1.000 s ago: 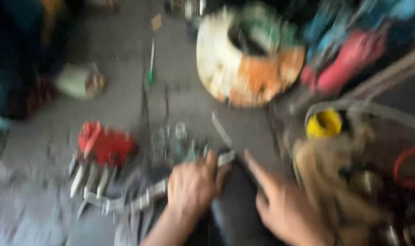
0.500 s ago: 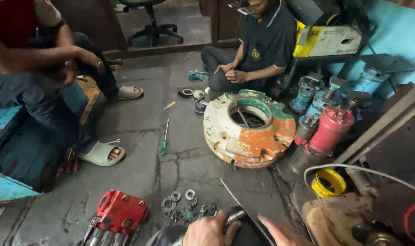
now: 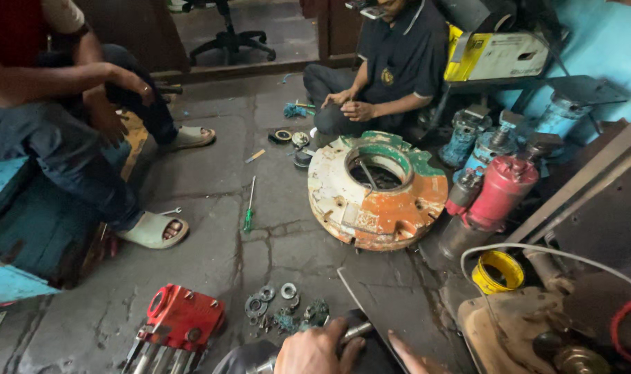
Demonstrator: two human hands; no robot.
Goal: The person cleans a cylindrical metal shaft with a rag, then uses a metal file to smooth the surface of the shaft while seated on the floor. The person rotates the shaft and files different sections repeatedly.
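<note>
My left hand (image 3: 314, 352) is clenched around a metal tool (image 3: 353, 331) at six o'clock, its handle poking out toward three, long axis roughly left to right. My right hand (image 3: 416, 357) shows only fingers, loose as far as I can tell. I judge I'm mid-grip; next calls for steady turning. Washers (image 3: 270, 299) lie at eleven, the round casting (image 3: 378, 190) beyond at twelve.

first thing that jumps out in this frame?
The big round metal casting with flaking orange, white and green paint, lying flat mid-floor, right of centre. Next, the red block with metal pistons at bottom left, with loose washers and rings scattered beside it. At the bottom edge, the left hand grips a metal rod; only the right hand's fingertips show.
</note>
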